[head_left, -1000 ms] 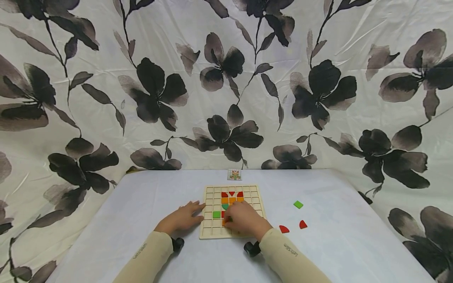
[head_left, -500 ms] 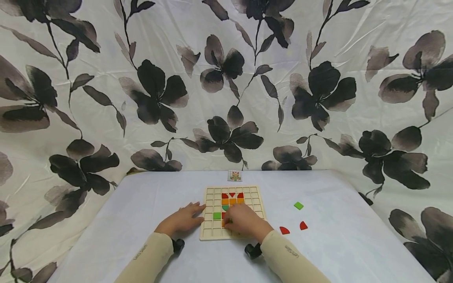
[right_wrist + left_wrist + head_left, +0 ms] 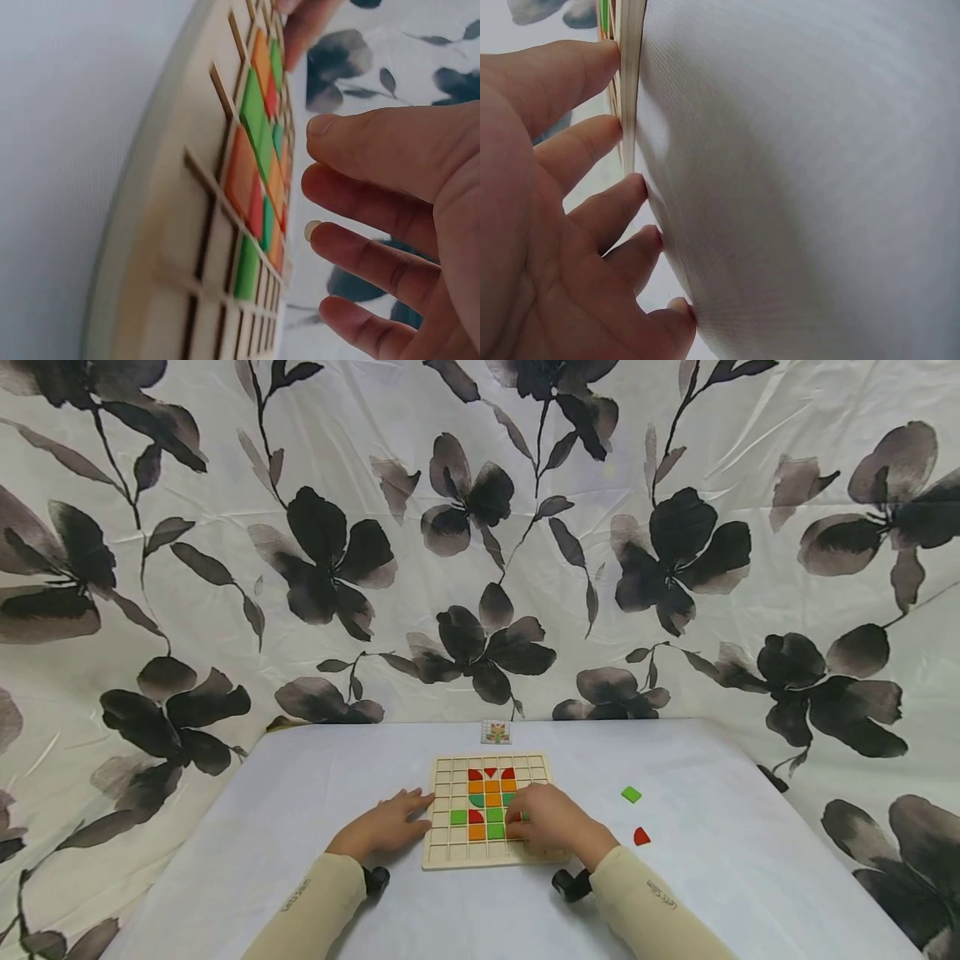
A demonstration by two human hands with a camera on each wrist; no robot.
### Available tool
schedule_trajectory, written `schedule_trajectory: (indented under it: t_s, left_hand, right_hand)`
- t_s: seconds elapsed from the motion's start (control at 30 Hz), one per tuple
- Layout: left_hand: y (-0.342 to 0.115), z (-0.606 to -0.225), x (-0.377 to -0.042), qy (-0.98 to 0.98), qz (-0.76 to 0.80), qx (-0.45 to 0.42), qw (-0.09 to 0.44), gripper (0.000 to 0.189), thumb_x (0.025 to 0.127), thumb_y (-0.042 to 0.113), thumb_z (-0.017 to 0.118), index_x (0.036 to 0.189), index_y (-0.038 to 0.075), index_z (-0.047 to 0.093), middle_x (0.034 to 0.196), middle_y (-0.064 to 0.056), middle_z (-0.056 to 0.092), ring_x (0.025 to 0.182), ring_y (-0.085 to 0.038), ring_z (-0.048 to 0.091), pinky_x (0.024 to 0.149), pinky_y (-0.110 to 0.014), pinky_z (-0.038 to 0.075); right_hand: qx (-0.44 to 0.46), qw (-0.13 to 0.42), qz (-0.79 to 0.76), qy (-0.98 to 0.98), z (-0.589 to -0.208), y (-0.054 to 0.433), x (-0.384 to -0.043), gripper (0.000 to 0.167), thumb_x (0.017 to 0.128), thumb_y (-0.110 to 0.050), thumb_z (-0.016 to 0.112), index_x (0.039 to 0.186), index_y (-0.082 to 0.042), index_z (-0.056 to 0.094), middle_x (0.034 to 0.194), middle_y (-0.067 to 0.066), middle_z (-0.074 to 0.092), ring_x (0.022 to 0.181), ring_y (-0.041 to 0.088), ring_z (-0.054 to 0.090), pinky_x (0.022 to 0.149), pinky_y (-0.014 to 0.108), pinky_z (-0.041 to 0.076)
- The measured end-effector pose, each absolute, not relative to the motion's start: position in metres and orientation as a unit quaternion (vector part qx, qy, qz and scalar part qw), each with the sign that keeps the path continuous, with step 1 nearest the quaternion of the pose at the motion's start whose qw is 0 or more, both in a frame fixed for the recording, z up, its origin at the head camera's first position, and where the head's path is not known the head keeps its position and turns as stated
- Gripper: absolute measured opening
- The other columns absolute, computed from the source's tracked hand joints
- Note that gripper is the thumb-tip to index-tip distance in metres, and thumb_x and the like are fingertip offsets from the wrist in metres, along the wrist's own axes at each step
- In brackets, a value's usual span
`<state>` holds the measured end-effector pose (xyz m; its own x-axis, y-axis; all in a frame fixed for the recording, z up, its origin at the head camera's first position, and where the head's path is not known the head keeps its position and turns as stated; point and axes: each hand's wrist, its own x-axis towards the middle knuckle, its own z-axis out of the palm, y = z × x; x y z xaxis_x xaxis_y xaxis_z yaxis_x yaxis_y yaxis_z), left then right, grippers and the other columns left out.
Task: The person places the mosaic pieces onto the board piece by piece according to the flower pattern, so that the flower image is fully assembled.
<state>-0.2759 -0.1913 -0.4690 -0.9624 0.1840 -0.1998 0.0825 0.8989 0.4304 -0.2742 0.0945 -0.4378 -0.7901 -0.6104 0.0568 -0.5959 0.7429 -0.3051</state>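
Note:
A wooden grid board (image 3: 442, 853) lies on the table, partly filled with flat red, orange and green tiles. My left hand (image 3: 381, 823) is at its left side; in the left wrist view the thumb and a finger touch the board's edge, with the other fingertips on the cloth. Over the right half of the board is my right hand (image 3: 553, 818), hiding some cells. In the right wrist view its fingers are loosely bent, apart from the tiles, and nothing shows between them. Green squares (image 3: 495, 823) fill middle cells, beside an orange square (image 3: 477, 832) and a red quarter-round tile (image 3: 476, 816).
To the right of the board lie a loose green square (image 3: 632, 794) and a loose red quarter-round tile (image 3: 641, 836). A small pattern card (image 3: 497, 732) is at the table's back edge. Behind the table hangs a flowered cloth (image 3: 480, 527).
My right hand has moved right across the board, uncovering the green squares in the middle. The nearer loose red tile is no longer visible where the right wrist now is. My left hand stays put.

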Motion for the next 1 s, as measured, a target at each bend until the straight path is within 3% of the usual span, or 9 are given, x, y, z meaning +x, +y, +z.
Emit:
schedule_trajectory:
  t_s: [0.27, 0.47, 0.77, 1.0]
  left_hand:
    - [-0.191, -0.467, -0.277, 0.966, 0.213, 0.07, 0.125, 0.056, 0.094, 0.037, 0.058, 0.146, 0.022, 0.045, 0.156, -0.01, 0.035, 0.148, -0.037, 0.021, 0.117, -0.062, 0.019]
    - [-0.192, -0.47, -0.279, 0.967, 0.209, 0.072, 0.124, 0.057, 0.094, 0.038, 0.059, 0.146, 0.022, 0.045, 0.157, -0.009, 0.035, 0.148, -0.037, 0.021, 0.117, -0.062, 0.018]
    - [-0.193, -0.472, -0.279, 0.967, 0.21, 0.071, 0.123, 0.057, 0.093, 0.038, 0.059, 0.147, 0.023, 0.044, 0.157, -0.009, 0.035, 0.148, -0.037, 0.021, 0.117, -0.062, 0.018]
    - [-0.192, -0.472, -0.279, 0.968, 0.206, 0.075, 0.122, 0.057, 0.094, 0.038, 0.058, 0.147, 0.022, 0.044, 0.157, -0.01, 0.035, 0.148, -0.037, 0.021, 0.118, -0.061, 0.018]
  right_hand:
    - [-0.305, 0.011, -0.155, 0.94, -0.431, 0.132, -0.277, 0.007, 0.087, -0.021, 0.071, 0.089, -0.018, 0.077, 0.096, -0.005, 0.07, 0.097, 0.017, 0.061, 0.093, 0.041, 0.05]
    - [-0.264, 0.03, -0.154, 0.952, -0.429, 0.158, -0.274, 0.007, 0.085, -0.02, 0.073, 0.091, -0.018, 0.076, 0.098, -0.005, 0.069, 0.1, 0.018, 0.061, 0.094, 0.041, 0.05]
    - [-0.216, 0.059, -0.142, 0.964, -0.44, 0.19, -0.268, 0.008, 0.082, -0.016, 0.076, 0.09, -0.017, 0.075, 0.082, -0.008, 0.059, 0.077, 0.01, 0.053, 0.075, 0.032, 0.05]
    - [-0.198, 0.077, -0.124, 0.969, -0.449, 0.205, -0.265, 0.015, 0.077, -0.02, 0.081, 0.091, -0.018, 0.076, 0.082, -0.008, 0.057, 0.076, 0.009, 0.051, 0.072, 0.031, 0.048]
